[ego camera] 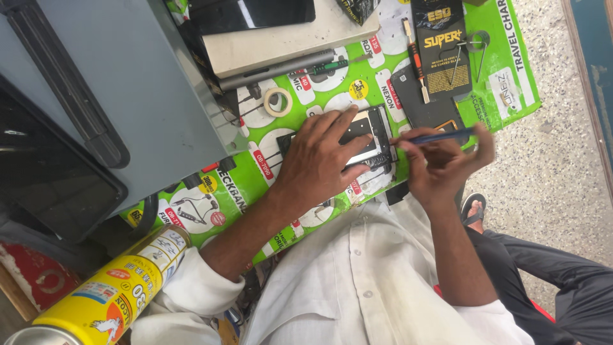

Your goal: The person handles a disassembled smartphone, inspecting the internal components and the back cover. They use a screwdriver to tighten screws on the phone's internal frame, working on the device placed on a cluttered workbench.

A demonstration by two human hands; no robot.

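1. Head view: left hand [319,160] lies flat, fingers spread, pressing the opened phone [367,137] onto the green mat [504,96].
2. Right hand [440,163] pinches a blue tool [440,136], tip at the phone's right edge.
3. Prying seems underway; next likely needs gentle, steady leverage.

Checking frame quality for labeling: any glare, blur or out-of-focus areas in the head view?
Head view: even daylight, soft shadows; left hand on the opened phone is sharp; right hand with the blue tool slightly motion-blurred; yellow spray can near the lens is soft; faint glare on the dark screen.
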